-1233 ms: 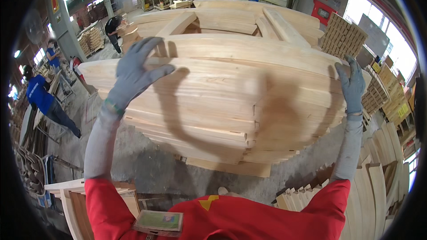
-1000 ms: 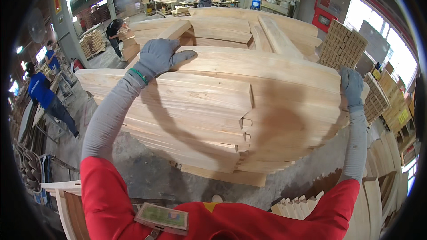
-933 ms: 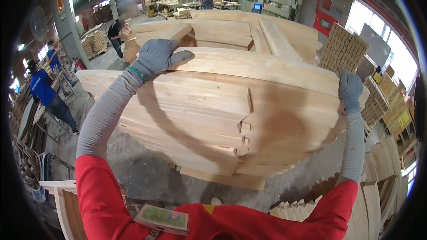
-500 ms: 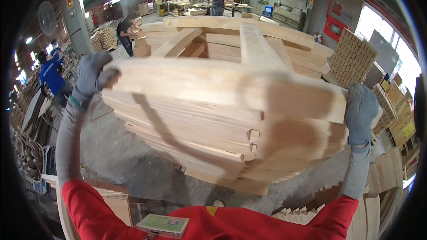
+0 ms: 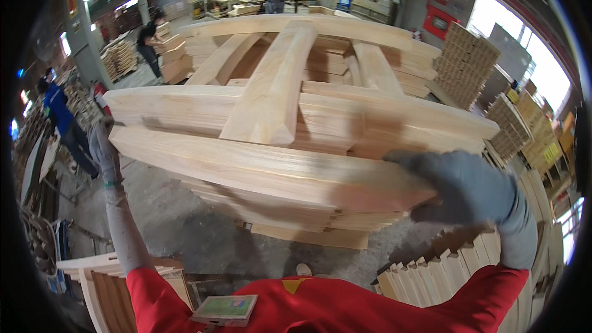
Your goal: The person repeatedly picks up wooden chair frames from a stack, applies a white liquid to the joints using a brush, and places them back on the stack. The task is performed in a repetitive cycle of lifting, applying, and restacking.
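So a curved pale wooden board [image 5: 265, 163] is being held crosswise a little below the middle of the view, above a big stack of boards [image 5: 271, 211]; whether the two touch can't really be told. Its left end is met at 9 o'clock by the grey-gloved left hand [image 5: 105, 151], but how far those fingers are curled can't be told. The other end, between 3 and 4, is gripped by the gloved right hand [image 5: 472, 186], digits set above and below the wood, kinda blurred. Just behind, toward 12, a slanted plank [image 5: 271, 89] is laid across the curved boards.

Containers: a card is tucked in a clear badge holder [image 5: 225, 308] near 7, print too small to be made out. A blue crate [image 5: 343, 4] is parked between 12 and 1, contents too far off to tell. A yellow label [image 5: 550, 153] is stuck on a tan panel around 3. Between 4 and 5, wooden pieces [image 5: 431, 274] are lined up in a row.
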The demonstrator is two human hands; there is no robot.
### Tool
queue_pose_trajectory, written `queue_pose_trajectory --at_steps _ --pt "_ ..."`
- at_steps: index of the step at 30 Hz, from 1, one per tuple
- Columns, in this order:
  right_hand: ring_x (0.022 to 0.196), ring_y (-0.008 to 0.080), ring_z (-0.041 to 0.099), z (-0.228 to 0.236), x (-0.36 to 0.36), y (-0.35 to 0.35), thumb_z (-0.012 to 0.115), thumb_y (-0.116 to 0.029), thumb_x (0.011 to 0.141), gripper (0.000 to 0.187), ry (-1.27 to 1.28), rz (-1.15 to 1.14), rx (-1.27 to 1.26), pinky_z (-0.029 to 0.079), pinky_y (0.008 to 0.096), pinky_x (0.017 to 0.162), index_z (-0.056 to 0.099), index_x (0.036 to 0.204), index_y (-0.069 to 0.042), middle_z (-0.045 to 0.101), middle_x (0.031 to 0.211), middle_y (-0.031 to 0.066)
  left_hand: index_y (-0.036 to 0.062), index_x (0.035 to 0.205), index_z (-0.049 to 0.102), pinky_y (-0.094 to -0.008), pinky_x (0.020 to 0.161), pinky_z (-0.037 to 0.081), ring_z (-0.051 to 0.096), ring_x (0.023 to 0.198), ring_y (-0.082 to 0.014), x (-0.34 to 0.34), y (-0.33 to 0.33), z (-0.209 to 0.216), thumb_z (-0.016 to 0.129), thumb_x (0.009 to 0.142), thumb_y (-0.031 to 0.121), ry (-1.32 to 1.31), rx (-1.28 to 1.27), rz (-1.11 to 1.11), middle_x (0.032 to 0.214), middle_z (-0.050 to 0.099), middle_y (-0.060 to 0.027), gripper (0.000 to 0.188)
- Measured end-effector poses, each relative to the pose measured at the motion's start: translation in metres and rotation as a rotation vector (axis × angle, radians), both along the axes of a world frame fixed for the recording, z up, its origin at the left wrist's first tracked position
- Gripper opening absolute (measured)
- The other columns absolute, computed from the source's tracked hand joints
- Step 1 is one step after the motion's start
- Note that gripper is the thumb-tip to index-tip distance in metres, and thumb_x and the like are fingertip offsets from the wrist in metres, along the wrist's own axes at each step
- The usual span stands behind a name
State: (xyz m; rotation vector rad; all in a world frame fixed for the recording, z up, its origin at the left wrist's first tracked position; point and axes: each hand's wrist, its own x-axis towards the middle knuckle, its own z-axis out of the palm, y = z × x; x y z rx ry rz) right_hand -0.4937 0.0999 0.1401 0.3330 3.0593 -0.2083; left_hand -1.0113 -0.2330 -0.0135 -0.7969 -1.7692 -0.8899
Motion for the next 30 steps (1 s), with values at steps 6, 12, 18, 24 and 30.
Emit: queue_pose_trajectory --at_steps 6,12,18,24,30 --pt "0.083 0.0361 0.063 -0.007 0.014 0.008 0.068 -0.029 0.07 0.052 -0.162 -0.072 -0.082 0.05 0.0417 0.073 0.051 0.113 -0.005 0.064 0.086 0.0201 0.0015 0.108 0.057 -0.0311 0.083 0.046 0.054 0.103 -0.0199 0.062 0.058 0.0 0.05 0.09 0.022 -0.627 0.881 -0.62 0.105 0.057 -0.0103 0.028" --pt "0.07 0.0359 0.064 -0.09 0.015 -0.046 0.06 -0.024 0.076 0.05 -0.098 -0.16 -0.178 0.05 0.0465 0.059 0.044 0.119 -0.003 0.063 0.077 0.0212 0.0044 0.115 0.046 -0.0357 0.088 0.048 0.055 0.102 -0.0224 0.206 0.167 0.005 0.057 0.086 0.016 -0.978 1.004 -1.078 0.107 0.052 -0.008 0.033" --pt "0.076 0.0302 0.062 -0.19 -0.02 -0.076 0.061 -0.03 0.077 0.065 0.281 0.009 0.073 0.051 0.0403 0.063 0.039 0.127 0.004 0.061 0.097 0.0204 0.0033 0.11 0.05 -0.0347 0.081 0.05 0.055 0.092 -0.0193 0.291 0.184 -0.02 0.055 0.089 0.029 -1.131 0.902 -1.147 0.093 0.054 -0.007 0.034" --pt "0.11 0.0324 0.05 -0.164 -0.039 -0.015 0.066 -0.044 0.075 0.079 0.625 0.325 0.094 0.043 0.0383 0.091 0.038 0.126 0.011 0.052 0.116 0.0258 0.0005 0.11 0.051 -0.0306 0.061 0.049 0.055 0.073 -0.0158 0.284 0.203 -0.05 0.051 0.088 0.037 -1.219 1.045 -1.324 0.088 0.055 -0.0084 0.042" --pt "0.115 0.0348 0.05 0.006 -0.003 0.207 0.069 -0.043 0.072 0.084 0.933 -0.409 0.859 0.037 0.0452 0.098 0.033 0.134 -0.001 0.05 0.125 0.0217 0.0024 0.113 0.051 -0.0305 0.066 0.049 0.055 0.077 -0.0167 0.273 0.222 -0.076 0.049 0.086 0.046 -1.157 1.05 -1.553 0.09 0.055 -0.0076 0.051"
